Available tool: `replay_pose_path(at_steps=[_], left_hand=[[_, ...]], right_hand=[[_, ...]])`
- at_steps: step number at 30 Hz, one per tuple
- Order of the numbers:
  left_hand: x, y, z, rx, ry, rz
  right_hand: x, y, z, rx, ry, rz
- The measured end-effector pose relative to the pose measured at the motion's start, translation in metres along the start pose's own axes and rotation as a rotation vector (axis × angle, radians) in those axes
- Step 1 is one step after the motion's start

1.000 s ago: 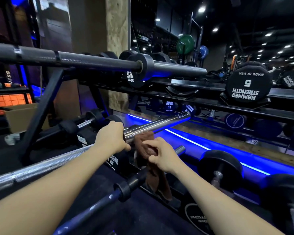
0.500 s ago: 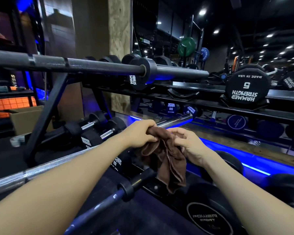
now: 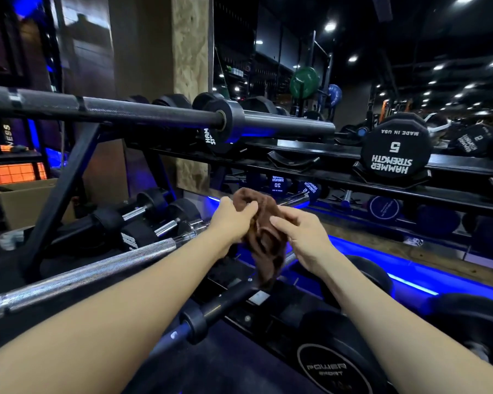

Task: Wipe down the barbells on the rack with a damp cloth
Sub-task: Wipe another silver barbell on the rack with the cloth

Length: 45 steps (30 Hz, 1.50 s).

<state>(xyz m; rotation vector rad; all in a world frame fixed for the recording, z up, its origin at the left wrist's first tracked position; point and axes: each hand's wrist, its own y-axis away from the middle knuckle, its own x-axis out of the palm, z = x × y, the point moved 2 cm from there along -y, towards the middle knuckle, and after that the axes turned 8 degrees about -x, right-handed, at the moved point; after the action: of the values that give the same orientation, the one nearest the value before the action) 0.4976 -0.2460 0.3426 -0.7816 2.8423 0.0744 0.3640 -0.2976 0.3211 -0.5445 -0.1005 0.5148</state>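
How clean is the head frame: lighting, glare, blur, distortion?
Head view: dim gym, blue strip light flares; glare on the chrome barbell; brown cloth motion-smeared between left hand and right hand; wide-angle bends the black barbell.

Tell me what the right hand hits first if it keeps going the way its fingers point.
The right hand points up-left at the brown cloth it already pinches; just past that is probably the left hand, though depth is unclear.
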Motion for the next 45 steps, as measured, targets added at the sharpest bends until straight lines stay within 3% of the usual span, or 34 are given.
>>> replay_pose_path(at_steps=[3, 6, 9, 12, 16, 19, 21, 26, 31, 39, 45], left_hand=[[0.009, 0.008, -0.001, -0.155, 0.285, 0.219], [0.008, 0.011, -0.004, -0.174, 0.475, 0.261], [0.002, 0.012, -0.011, -0.15, 0.494, 0.249], [-0.015, 0.004, -0.014, -0.025, 0.166, 0.149], [-0.057, -0.013, -0.008, 0.247, -0.657, -0.248], [-0.072, -0.016, 0.007, 0.24, -1.011, -0.27], [-0.075, -0.017, 0.014, 0.189, -1.027, -0.227], [-0.074, -0.019, 0.008, 0.148, -1.004, -0.204], [-0.047, -0.028, 0.002, 0.219, -1.103, -0.23], [0.038, -0.062, 0.003, 0.421, -1.457, -0.345], [0.051, -0.082, 0.017, 0.438, -1.536, -0.44]], right_hand=[[0.0, -0.003, 0.001, -0.048, 0.196, 0.12], [0.006, -0.003, -0.005, -0.153, 0.379, 0.203], [0.015, -0.014, -0.01, -0.291, 0.485, 0.123], [0.022, -0.028, -0.013, -0.249, 0.414, -0.057], [0.046, -0.028, -0.015, -0.231, 0.428, -0.264], [0.081, -0.018, -0.027, -0.302, 0.572, -0.016], [0.091, -0.015, -0.034, -0.318, 0.762, 0.114], [0.082, -0.024, -0.04, -0.248, 0.92, 0.149], [0.036, -0.043, -0.069, -0.118, 0.941, 0.021], [-0.04, -0.094, -0.112, -0.011, 1.141, -0.12], [-0.08, -0.129, -0.137, 0.018, 0.943, -0.183]])
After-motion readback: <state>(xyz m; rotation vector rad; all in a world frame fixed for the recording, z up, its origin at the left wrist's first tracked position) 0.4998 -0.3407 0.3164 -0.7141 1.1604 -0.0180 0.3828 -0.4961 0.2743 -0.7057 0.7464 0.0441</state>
